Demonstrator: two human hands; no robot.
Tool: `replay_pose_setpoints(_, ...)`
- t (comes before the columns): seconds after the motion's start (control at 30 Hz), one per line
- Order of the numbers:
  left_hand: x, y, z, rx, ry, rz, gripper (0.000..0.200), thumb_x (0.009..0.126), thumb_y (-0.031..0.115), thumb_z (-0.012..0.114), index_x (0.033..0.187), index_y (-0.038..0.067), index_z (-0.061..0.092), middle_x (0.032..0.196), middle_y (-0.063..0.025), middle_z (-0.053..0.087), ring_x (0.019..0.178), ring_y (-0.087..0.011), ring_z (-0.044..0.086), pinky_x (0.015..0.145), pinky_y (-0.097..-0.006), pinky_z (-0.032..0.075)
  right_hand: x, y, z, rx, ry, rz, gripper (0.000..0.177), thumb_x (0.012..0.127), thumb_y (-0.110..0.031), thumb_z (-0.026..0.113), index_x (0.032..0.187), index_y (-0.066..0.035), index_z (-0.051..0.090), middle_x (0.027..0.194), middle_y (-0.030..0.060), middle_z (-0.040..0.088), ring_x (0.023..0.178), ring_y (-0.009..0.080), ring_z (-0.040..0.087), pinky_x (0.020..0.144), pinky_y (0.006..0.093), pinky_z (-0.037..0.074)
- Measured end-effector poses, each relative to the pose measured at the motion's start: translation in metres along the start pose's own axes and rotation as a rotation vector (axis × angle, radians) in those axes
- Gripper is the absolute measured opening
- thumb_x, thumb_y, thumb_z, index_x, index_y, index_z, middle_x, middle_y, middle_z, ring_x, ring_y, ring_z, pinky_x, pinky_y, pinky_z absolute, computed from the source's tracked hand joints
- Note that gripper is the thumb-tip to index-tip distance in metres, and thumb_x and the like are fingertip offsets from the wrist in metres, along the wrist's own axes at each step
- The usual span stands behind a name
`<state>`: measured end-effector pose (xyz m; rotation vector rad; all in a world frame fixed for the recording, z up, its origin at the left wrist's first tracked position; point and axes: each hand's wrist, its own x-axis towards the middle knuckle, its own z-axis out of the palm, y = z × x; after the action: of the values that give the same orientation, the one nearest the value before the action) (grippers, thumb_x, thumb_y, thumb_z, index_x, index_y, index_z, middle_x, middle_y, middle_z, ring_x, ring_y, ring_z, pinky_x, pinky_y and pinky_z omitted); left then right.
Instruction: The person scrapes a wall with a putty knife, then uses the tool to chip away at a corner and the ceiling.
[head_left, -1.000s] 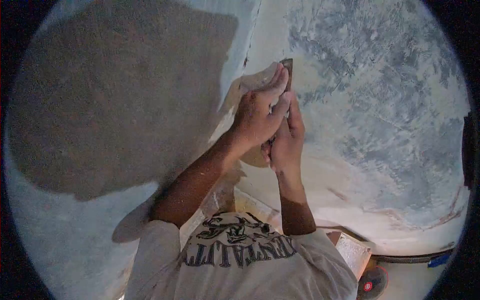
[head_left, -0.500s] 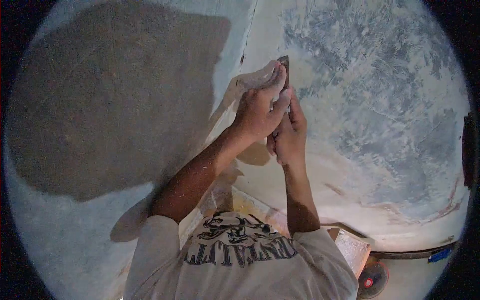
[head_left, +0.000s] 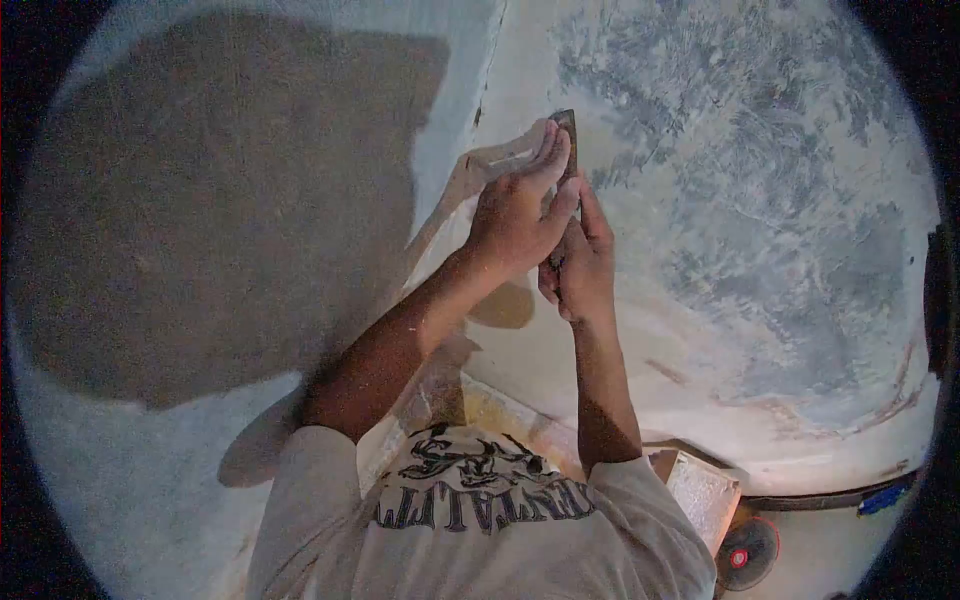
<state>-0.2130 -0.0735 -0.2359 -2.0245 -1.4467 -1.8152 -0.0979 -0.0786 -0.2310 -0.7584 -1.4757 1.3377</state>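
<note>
Scraper (head_left: 567, 135): blade on the plaster, just right of the corner seam (head_left: 487, 70). Your left hand (head_left: 515, 215) presses closed fingers over it. Your right hand (head_left: 582, 268) grips the handle below. Both hands have edged upward, so the stroke is mid-run.

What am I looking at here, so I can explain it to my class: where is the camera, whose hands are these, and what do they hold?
There is no machine: a person wears one camera on the head, looking down past their printed shirt. The left hand and right hand together grip a dark flat tool, its tip against a patchy plastered wall near a corner. Lower right lie a pale board and a round red-centred object.
</note>
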Motion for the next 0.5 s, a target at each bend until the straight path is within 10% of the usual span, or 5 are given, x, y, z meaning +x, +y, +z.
replay_pose_setpoints(0.5, -0.003, 0.002, 0.001, 0.053, -0.060, -0.005, 0.060, 0.097, 0.022, 0.052, 0.142, -0.014, 0.036, 0.146, -0.0370, 0.036, 0.135, -0.0440, 0.042, 0.111, -0.0444, 0.038, 0.002, 0.016, -0.004, -0.030, -0.002, -0.070, 0.043, 0.105, -0.018, 0.041, 0.148, -0.014, 0.042, 0.066, 0.0007, 0.057, 0.035, 0.0047, 0.040, 0.029, 0.0218, 0.030)
